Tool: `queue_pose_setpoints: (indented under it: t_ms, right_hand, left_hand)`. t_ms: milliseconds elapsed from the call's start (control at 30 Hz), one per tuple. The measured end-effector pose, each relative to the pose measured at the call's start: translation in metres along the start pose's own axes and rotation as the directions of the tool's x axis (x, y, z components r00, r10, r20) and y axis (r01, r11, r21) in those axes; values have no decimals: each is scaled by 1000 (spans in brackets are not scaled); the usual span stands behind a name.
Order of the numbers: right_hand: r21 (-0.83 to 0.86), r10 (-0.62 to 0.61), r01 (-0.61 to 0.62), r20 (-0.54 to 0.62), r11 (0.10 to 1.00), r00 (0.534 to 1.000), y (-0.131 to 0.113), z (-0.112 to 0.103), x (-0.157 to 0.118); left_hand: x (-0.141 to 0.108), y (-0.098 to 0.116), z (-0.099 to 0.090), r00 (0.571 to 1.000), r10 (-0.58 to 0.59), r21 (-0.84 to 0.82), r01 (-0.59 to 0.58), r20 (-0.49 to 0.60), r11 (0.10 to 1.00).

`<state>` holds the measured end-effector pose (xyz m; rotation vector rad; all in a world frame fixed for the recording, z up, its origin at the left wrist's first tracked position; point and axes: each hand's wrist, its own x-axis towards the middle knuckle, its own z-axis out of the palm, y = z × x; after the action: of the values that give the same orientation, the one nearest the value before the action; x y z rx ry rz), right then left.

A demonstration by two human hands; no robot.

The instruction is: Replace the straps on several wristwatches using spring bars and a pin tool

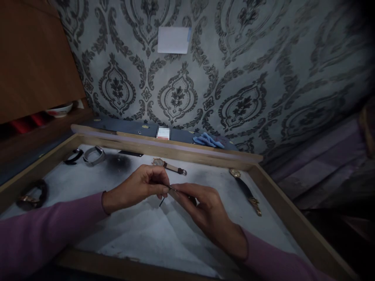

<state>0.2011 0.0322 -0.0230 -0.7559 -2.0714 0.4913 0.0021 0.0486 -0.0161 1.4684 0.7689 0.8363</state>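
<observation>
My left hand point(143, 185) and my right hand point(206, 203) meet fingertip to fingertip above the white tray bottom. Both are closed in a pinch around a small thin dark piece point(171, 188), too small to name. A narrow dark tip point(161, 201) sticks out below the left fingers. Part of a dark rounded thing point(192, 200) shows behind the right fingers, mostly hidden. Just beyond the hands lies a watch point(158, 162) with a brown strap point(175, 168). To the right is a gold-coloured watch point(234, 173) with a dark strap point(245, 189).
At the tray's left lie a dark-strapped watch point(32, 196), a grey band point(94, 155), a black band point(74, 156) and a flat black strip point(131, 153). The wooden rim point(164, 147) surrounds everything. Behind it are a blue cloth point(208, 139) and a small box point(163, 133).
</observation>
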Motion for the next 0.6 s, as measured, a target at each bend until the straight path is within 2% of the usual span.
queue_pose_setpoints:
  t_ms: [333, 600]
  right_hand:
    - [-26, -27, 26, -51, 999, 998, -8, -2, 4]
    - [-45, 13, -16, -54, 999, 998, -9, -2, 4]
  left_hand:
    - [0, 3, 1, 1000, -1, -9, 1, -12, 1000]
    - [-1, 3, 2, 1000, 17, -40, -18, -27, 999]
